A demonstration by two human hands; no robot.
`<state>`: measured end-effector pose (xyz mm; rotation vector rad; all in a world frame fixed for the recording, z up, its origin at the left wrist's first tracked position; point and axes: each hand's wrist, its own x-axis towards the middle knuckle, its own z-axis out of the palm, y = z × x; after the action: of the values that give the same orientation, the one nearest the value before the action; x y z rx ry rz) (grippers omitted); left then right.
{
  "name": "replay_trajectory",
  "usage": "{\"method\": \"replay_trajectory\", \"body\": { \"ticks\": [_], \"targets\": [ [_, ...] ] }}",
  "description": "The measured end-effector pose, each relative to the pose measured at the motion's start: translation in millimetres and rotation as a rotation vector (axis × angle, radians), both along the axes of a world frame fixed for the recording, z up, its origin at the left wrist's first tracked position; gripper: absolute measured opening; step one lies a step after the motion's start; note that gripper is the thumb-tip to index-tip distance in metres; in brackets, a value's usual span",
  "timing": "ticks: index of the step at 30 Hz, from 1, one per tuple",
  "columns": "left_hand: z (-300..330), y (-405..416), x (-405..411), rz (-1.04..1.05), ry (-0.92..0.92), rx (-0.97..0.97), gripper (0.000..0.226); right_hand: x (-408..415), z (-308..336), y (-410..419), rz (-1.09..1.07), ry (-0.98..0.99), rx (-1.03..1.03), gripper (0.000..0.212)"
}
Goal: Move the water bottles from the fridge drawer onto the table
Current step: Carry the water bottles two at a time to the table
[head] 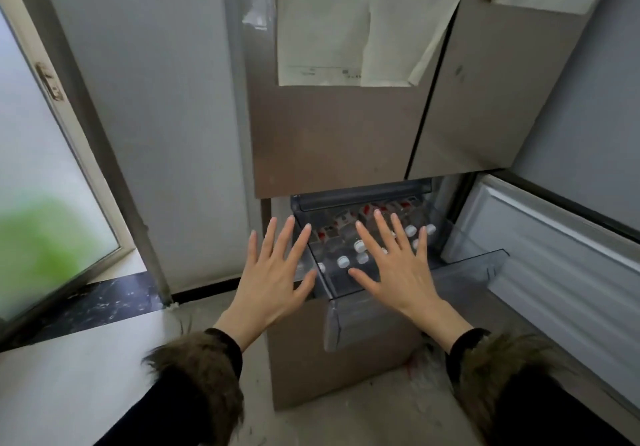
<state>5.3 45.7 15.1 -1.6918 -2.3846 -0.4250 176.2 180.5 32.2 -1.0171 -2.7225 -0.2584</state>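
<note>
water bottles [360, 246] lying flat in drawer [346, 286], caps toward camera

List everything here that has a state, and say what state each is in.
Drawer: pulled out, full of bottles.
Bottles: capped, lying in the drawer.
Right fridge door: open.
Upper doors: shut.
Left hand: open, holds nothing.
Right hand: open, holds nothing.
</note>
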Motion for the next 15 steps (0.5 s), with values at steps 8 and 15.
{"method": "replay_trajectory", "body": {
  "ticks": [8,15],
  "targets": [
    [-30,110,47,0.014,-0.1,-0.138,0.076,30,-26,103,0.061,-0.05,-0.094,0.072],
    [-63,184,51,0.075,-0.433,-0.176,0.067,23,-51,170,0.051,-0.107,-0.316,0.067]
  ]
}}
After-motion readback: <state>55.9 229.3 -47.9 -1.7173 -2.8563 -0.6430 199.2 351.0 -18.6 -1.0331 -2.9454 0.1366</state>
